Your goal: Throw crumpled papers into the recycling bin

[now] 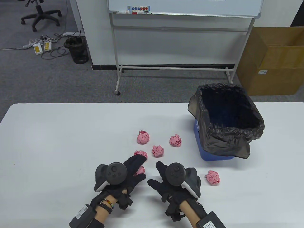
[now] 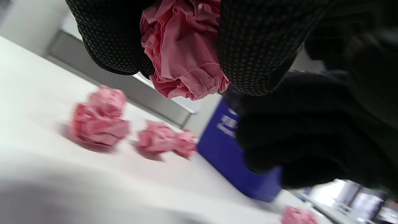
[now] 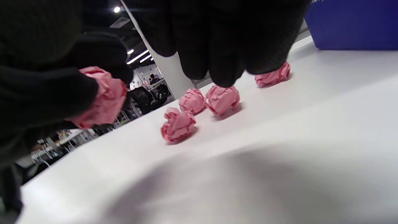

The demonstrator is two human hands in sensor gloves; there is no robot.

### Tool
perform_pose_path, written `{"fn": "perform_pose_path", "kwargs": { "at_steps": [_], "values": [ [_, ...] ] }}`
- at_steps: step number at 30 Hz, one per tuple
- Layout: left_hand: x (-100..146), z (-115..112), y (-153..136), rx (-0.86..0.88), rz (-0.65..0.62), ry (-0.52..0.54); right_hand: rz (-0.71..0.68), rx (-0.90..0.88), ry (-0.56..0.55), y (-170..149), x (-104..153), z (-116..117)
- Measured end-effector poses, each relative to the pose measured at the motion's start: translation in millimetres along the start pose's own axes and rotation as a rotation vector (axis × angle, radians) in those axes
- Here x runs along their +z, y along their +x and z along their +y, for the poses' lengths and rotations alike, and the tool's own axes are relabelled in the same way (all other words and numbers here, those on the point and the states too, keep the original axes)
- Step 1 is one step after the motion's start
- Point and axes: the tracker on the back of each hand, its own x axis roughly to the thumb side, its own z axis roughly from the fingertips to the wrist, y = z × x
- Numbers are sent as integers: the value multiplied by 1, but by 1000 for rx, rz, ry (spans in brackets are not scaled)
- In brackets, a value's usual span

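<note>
Several pink crumpled paper balls lie on the white table, among them one, another and one apart at the right. My left hand pinches one pink paper ball between fingers and thumb; the left wrist view shows it held just above the table. My right hand is beside it, fingers spread and empty. The blue bin with a black bag stands at the right of the table, open-topped.
The loose balls sit just beyond my hands. The bin's blue wall is to the right of them. Behind the table stand a whiteboard frame and a cardboard box on the floor.
</note>
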Motion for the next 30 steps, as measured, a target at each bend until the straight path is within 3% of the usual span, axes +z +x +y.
{"fn": "perform_pose_path", "kwargs": {
  "at_steps": [7,18,30],
  "values": [
    [1,-13,29,-29,-145,1,42,-118,99,-7,-5,5],
    [7,-18,35,-63,-250,57,99,-364,271,-17,-11,12],
    [5,-10,26,-138,-221,-12,131,-374,222,-22,-15,11]
  ]
}}
